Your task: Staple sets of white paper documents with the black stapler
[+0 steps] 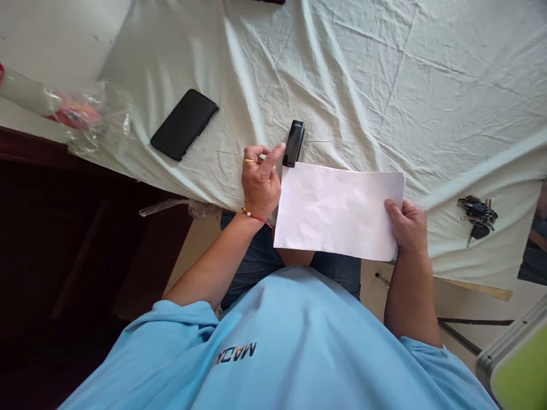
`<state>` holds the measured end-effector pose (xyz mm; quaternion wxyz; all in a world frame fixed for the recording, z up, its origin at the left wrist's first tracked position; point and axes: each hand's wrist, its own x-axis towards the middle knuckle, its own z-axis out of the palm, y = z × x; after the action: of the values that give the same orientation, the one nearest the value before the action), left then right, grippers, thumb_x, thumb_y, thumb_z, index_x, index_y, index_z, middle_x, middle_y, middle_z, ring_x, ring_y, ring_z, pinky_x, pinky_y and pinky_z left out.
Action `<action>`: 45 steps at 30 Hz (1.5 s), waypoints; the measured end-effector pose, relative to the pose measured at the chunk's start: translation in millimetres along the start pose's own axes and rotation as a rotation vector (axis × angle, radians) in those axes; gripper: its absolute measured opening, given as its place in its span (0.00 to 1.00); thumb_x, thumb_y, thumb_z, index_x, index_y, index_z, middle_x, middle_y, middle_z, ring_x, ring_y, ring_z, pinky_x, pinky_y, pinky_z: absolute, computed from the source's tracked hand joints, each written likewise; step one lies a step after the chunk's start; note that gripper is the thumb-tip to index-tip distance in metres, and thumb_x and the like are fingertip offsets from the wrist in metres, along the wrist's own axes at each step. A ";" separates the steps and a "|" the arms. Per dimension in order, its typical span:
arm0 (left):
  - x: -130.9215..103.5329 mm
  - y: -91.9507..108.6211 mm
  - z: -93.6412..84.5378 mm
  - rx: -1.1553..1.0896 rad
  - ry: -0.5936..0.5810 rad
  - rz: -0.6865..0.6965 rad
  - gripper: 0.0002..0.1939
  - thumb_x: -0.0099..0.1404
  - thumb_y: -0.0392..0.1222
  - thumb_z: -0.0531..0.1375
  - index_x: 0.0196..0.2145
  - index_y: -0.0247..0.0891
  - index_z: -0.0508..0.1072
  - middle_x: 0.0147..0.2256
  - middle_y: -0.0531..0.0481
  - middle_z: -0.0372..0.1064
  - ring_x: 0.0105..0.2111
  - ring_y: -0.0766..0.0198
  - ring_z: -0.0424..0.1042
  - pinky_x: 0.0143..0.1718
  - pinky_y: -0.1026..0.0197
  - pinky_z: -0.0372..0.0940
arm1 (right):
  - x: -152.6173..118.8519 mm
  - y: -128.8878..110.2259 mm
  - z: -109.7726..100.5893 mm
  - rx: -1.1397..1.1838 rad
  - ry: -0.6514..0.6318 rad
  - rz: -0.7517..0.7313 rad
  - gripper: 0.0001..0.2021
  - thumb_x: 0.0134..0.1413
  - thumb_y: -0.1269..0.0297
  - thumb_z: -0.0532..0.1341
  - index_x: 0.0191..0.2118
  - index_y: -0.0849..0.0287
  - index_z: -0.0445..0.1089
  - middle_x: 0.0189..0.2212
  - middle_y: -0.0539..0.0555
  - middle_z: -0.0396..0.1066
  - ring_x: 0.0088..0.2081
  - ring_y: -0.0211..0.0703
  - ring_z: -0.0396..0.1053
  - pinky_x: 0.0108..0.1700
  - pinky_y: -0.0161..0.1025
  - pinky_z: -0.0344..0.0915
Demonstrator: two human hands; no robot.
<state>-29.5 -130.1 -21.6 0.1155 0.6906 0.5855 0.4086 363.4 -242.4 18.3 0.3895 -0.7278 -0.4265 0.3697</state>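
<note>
A black stapler (294, 142) lies on the cloth, its near end at the top left corner of white paper sheets (337, 210). Whether that corner sits between its jaws I cannot tell. My left hand (261, 179) is beside the stapler, the index finger stretched out so its tip is at the stapler's left side. The other fingers are loosely bent, and I see nothing held in them. At the right edge of the paper, my right hand (408, 223) grips it with the thumb on top and the fingers underneath. The paper hangs partly over the table's front edge.
On the pale cloth (363, 74) a black phone (184, 124) lies to the left. A bunch of keys (477, 216) is at the right. Clear plastic wrapping with something red (79, 114) sits at the far left. A green-topped, metal-edged object (523, 364) stands at lower right.
</note>
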 end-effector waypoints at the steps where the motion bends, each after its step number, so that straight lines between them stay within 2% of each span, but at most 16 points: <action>1: -2.3 -3.2 2.0 0.007 0.001 0.039 0.28 0.81 0.33 0.56 0.65 0.49 0.91 0.55 0.40 0.79 0.48 0.55 0.77 0.57 0.52 0.77 | -0.6 -0.8 0.5 0.017 0.009 0.021 0.23 0.63 0.35 0.76 0.41 0.52 0.85 0.33 0.51 0.83 0.32 0.46 0.73 0.32 0.41 0.69; 7: -4.0 -7.0 1.8 0.112 -0.129 0.023 0.32 0.82 0.32 0.54 0.66 0.56 0.92 0.44 0.43 0.76 0.49 0.49 0.73 0.61 0.46 0.77 | -1.9 -4.7 4.4 0.088 0.013 0.059 0.24 0.59 0.35 0.79 0.43 0.52 0.86 0.35 0.51 0.85 0.34 0.46 0.75 0.34 0.41 0.71; 10: 0.5 -3.0 -5.1 0.131 -0.203 0.006 0.33 0.81 0.32 0.54 0.68 0.54 0.91 0.43 0.42 0.77 0.49 0.48 0.72 0.60 0.46 0.77 | 0.0 -5.5 7.1 0.139 0.018 0.068 0.26 0.55 0.34 0.81 0.42 0.51 0.87 0.35 0.51 0.85 0.32 0.45 0.74 0.32 0.41 0.70; 14: 1.8 -0.7 -10.1 0.064 -0.207 0.029 0.32 0.81 0.32 0.55 0.71 0.50 0.90 0.44 0.42 0.79 0.49 0.49 0.74 0.64 0.45 0.76 | -3.0 -6.9 7.5 0.225 0.040 0.040 0.28 0.51 0.31 0.83 0.43 0.51 0.88 0.36 0.52 0.86 0.33 0.44 0.74 0.34 0.42 0.72; 17: -4.2 -0.7 -12.1 -0.055 -0.179 -0.043 0.27 0.85 0.44 0.61 0.76 0.47 0.83 0.49 0.43 0.82 0.48 0.52 0.77 0.64 0.48 0.76 | -12.9 -5.9 -0.2 0.243 0.061 0.038 0.29 0.50 0.31 0.85 0.43 0.50 0.89 0.37 0.53 0.86 0.33 0.45 0.75 0.34 0.43 0.73; 20: -9.5 0.6 -18.0 -0.219 -0.178 -0.204 0.33 0.86 0.64 0.63 0.75 0.40 0.79 0.50 0.43 0.84 0.44 0.58 0.79 0.54 0.56 0.76 | -22.7 -3.3 -12.2 0.251 0.120 0.035 0.28 0.50 0.31 0.86 0.41 0.49 0.88 0.38 0.53 0.86 0.34 0.47 0.77 0.35 0.45 0.75; 22: -9.6 3.1 -24.4 -0.330 -0.218 -0.278 0.39 0.84 0.76 0.61 0.67 0.38 0.82 0.45 0.43 0.85 0.41 0.59 0.79 0.49 0.58 0.76 | -24.6 -2.4 -18.0 0.276 0.185 0.010 0.27 0.49 0.32 0.86 0.41 0.49 0.88 0.39 0.55 0.87 0.37 0.48 0.79 0.39 0.47 0.78; 25: -7.0 8.8 -32.9 -0.472 -0.275 -0.318 0.47 0.77 0.90 0.57 0.50 0.40 0.84 0.39 0.44 0.83 0.36 0.59 0.76 0.45 0.55 0.74 | -17.1 -4.7 -16.4 0.311 0.256 -0.048 0.26 0.49 0.33 0.86 0.39 0.47 0.87 0.40 0.56 0.88 0.41 0.52 0.82 0.44 0.50 0.82; 27: -6.6 12.3 -35.6 -0.547 -0.288 -0.345 0.50 0.72 0.97 0.54 0.41 0.42 0.81 0.37 0.43 0.82 0.35 0.58 0.75 0.42 0.53 0.72 | -7.1 -8.1 -7.7 0.325 0.266 -0.088 0.25 0.50 0.31 0.86 0.38 0.45 0.86 0.39 0.57 0.87 0.44 0.55 0.83 0.46 0.53 0.84; 29: -7.9 14.5 -36.2 -0.611 -0.296 -0.398 0.52 0.69 1.00 0.50 0.37 0.44 0.78 0.36 0.43 0.81 0.34 0.57 0.75 0.40 0.52 0.70 | 3.3 -11.1 4.9 0.343 0.267 -0.119 0.26 0.50 0.30 0.86 0.38 0.46 0.85 0.40 0.57 0.87 0.44 0.55 0.83 0.46 0.53 0.84; 31: -9.7 14.9 -36.2 -0.646 -0.308 -0.438 0.51 0.69 0.99 0.51 0.38 0.44 0.78 0.36 0.43 0.81 0.35 0.56 0.75 0.39 0.53 0.70 | 10.9 -12.1 17.7 0.339 0.265 -0.130 0.28 0.49 0.29 0.85 0.39 0.48 0.85 0.39 0.56 0.86 0.42 0.53 0.81 0.44 0.50 0.83; 33: -10.4 14.3 -36.7 -0.621 -0.322 -0.432 0.46 0.69 0.94 0.60 0.39 0.43 0.79 0.37 0.44 0.82 0.37 0.56 0.77 0.42 0.54 0.72 | 13.8 -10.2 27.4 0.264 0.248 -0.127 0.30 0.51 0.27 0.83 0.39 0.50 0.84 0.35 0.53 0.81 0.38 0.49 0.76 0.40 0.47 0.77; 36: -8.8 14.2 -37.2 -0.522 -0.334 -0.395 0.30 0.69 0.73 0.71 0.39 0.40 0.81 0.36 0.47 0.82 0.37 0.59 0.75 0.43 0.56 0.71 | 11.5 -4.9 33.8 0.127 0.247 -0.158 0.30 0.57 0.26 0.79 0.35 0.50 0.78 0.28 0.48 0.69 0.34 0.45 0.64 0.36 0.43 0.66; 38: -7.0 15.8 -36.7 -0.474 -0.327 -0.391 0.19 0.70 0.60 0.69 0.37 0.40 0.80 0.34 0.50 0.79 0.35 0.60 0.73 0.42 0.57 0.70 | 9.4 -2.6 35.0 0.121 0.286 -0.200 0.31 0.60 0.26 0.78 0.32 0.49 0.73 0.27 0.46 0.63 0.33 0.44 0.60 0.36 0.43 0.62; 40: -5.1 18.3 -35.7 -0.430 -0.322 -0.388 0.13 0.71 0.53 0.67 0.36 0.41 0.78 0.32 0.51 0.77 0.34 0.61 0.71 0.42 0.58 0.69 | 8.9 -2.0 36.1 0.156 0.334 -0.227 0.31 0.61 0.26 0.77 0.33 0.48 0.71 0.29 0.46 0.62 0.34 0.44 0.60 0.37 0.42 0.62; 45: -1.2 21.9 -34.0 -0.320 -0.309 -0.356 0.14 0.73 0.51 0.66 0.32 0.44 0.71 0.29 0.54 0.71 0.33 0.61 0.68 0.43 0.57 0.67 | 13.6 -1.0 39.8 0.190 0.380 -0.229 0.33 0.58 0.23 0.77 0.37 0.48 0.70 0.32 0.47 0.66 0.36 0.44 0.65 0.38 0.41 0.66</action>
<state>-37.7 -148.3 13.6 0.3812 0.6038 0.6010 0.3590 333.4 -219.7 -0.4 0.5690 -0.6913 -0.3883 0.2180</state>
